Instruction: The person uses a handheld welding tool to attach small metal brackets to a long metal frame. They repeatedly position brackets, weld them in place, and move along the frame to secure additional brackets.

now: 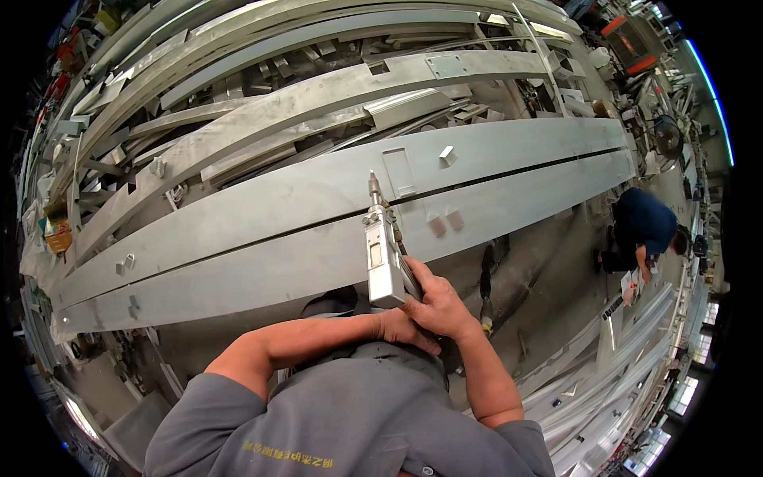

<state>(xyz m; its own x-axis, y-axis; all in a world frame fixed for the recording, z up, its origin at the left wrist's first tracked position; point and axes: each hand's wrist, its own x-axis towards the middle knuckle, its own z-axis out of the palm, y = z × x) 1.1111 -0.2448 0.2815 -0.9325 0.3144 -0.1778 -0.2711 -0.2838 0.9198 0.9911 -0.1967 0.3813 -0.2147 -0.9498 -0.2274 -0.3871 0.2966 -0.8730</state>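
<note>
My right hand (439,302) is wrapped round the handle of a handheld laser welding gun (385,274), which has a silver box-shaped body and a narrow nozzle. The nozzle points away from me, over two long grey metal beams (302,230) lying side by side with a dark gap between them. My left hand (405,330) is bent across my waist, just under my right hand and close to the gun's rear; its fingers are mostly hidden. Beyond the nozzle, the far beam has a rectangular recess (399,172) and a small metal block (447,156) on it.
Two small reddish-brown plates (445,222) lie on the near beam. More long metal profiles (238,131) and offcuts are stacked beyond. At the right, another person (645,226) bends over beside a stack of silvery lengths (612,374). A dark fan (666,137) stands farther back.
</note>
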